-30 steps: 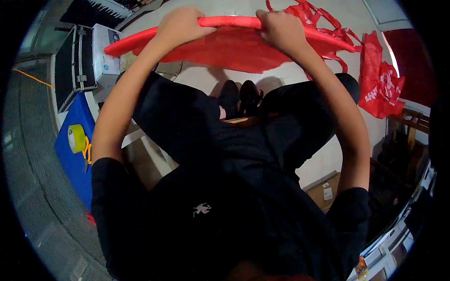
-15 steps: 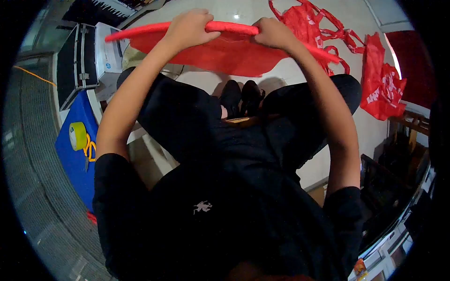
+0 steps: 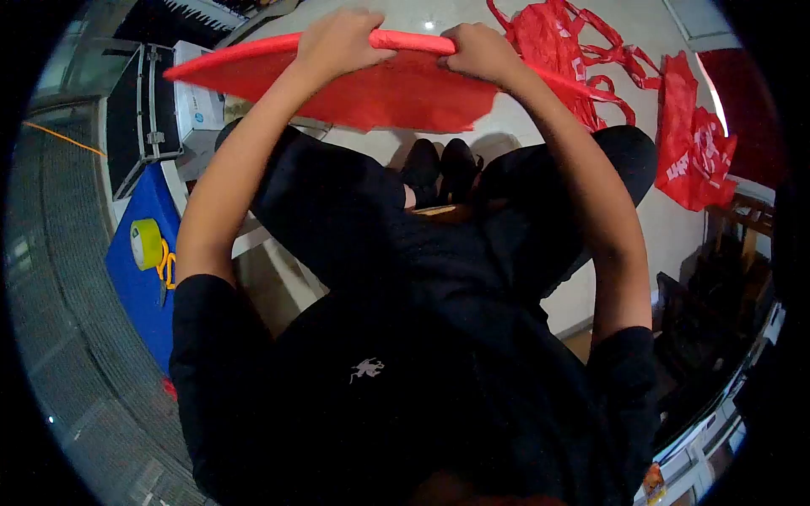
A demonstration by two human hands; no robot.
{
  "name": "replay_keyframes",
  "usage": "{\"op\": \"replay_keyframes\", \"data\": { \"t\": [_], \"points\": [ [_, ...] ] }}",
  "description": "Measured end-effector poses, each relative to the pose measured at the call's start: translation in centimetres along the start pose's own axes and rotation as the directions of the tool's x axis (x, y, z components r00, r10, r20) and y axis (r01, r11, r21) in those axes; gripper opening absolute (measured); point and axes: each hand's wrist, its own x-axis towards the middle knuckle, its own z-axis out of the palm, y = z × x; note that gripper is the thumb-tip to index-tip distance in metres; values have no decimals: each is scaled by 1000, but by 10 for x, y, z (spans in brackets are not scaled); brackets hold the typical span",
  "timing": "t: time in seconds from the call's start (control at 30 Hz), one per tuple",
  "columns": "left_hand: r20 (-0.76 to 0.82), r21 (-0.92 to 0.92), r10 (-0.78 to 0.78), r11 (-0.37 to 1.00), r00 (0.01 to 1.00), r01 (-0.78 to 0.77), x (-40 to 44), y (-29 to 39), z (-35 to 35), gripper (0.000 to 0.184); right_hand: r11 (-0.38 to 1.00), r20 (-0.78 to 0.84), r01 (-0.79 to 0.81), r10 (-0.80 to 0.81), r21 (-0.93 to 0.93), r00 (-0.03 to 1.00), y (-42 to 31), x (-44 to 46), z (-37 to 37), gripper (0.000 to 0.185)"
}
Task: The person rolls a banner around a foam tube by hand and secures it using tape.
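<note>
Some red fabric [image 3: 380, 94] hides under the left grip [image 3: 339, 44] and right grip [image 3: 484, 56].

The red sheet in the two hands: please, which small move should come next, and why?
Perhaps the left hand and right hand should turn the thick edge of the red sheet over a little. Both hands grip that edge, and it looks rolled, while a broad part of the sheet spreads loose below it in the view.
</note>
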Motion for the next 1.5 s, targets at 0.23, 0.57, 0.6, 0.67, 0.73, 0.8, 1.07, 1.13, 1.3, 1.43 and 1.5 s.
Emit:
{"op": "replay_keyframes", "data": {
  "t": [0.23,0.57,0.6,0.67,0.73,0.8,1.07,1.13,1.3,1.43,1.5],
  "points": [
    [88,-35,-2,999,996,6,-1,-5,10,37,990,-173,-43,20,-132,985,-6,-7,2,26],
    [238,56,-124,992,963,114,5,2,-11,34,979,-206,-29,-13,-203,978,1,-12,-4,27],
    [201,24,-97,995,975,94,4,-1,-12,34,971,-147,-112,82,-209,986,0,-13,-7,29],
    [161,-4,-62,998,985,63,4,-4,-15,33,988,-158,24,-49,-154,986,7,-17,-9,31],
    [224,64,-116,993,968,104,2,-5,-22,33,982,-179,157,-174,-106,968,25,-27,-20,33],
    [216,14,-135,991,967,135,-7,-15,-32,33,999,-334,18,-34,-50,942,55,-50,-45,35],
    [257,-98,-177,973,950,208,-11,-16,-57,32,248,-295,218,335,944,895,98,-102,-62,79],
    [252,-99,-158,977,955,187,-11,-13,-58,33,260,-327,243,358,934,875,90,-102,-65,79],
    [284,-99,-159,976,945,194,-10,-13,-60,34,283,-300,201,367,938,881,75,-101,-65,80],
    [316,-67,-184,974,931,215,-10,-12,-60,36,268,-275,201,279,942,920,70,-97,-57,82],
    [338,-68,-191,972,921,226,-11,-11,-60,37,311,-295,203,284,928,912,63,-96,-56,87]
  ]
}}
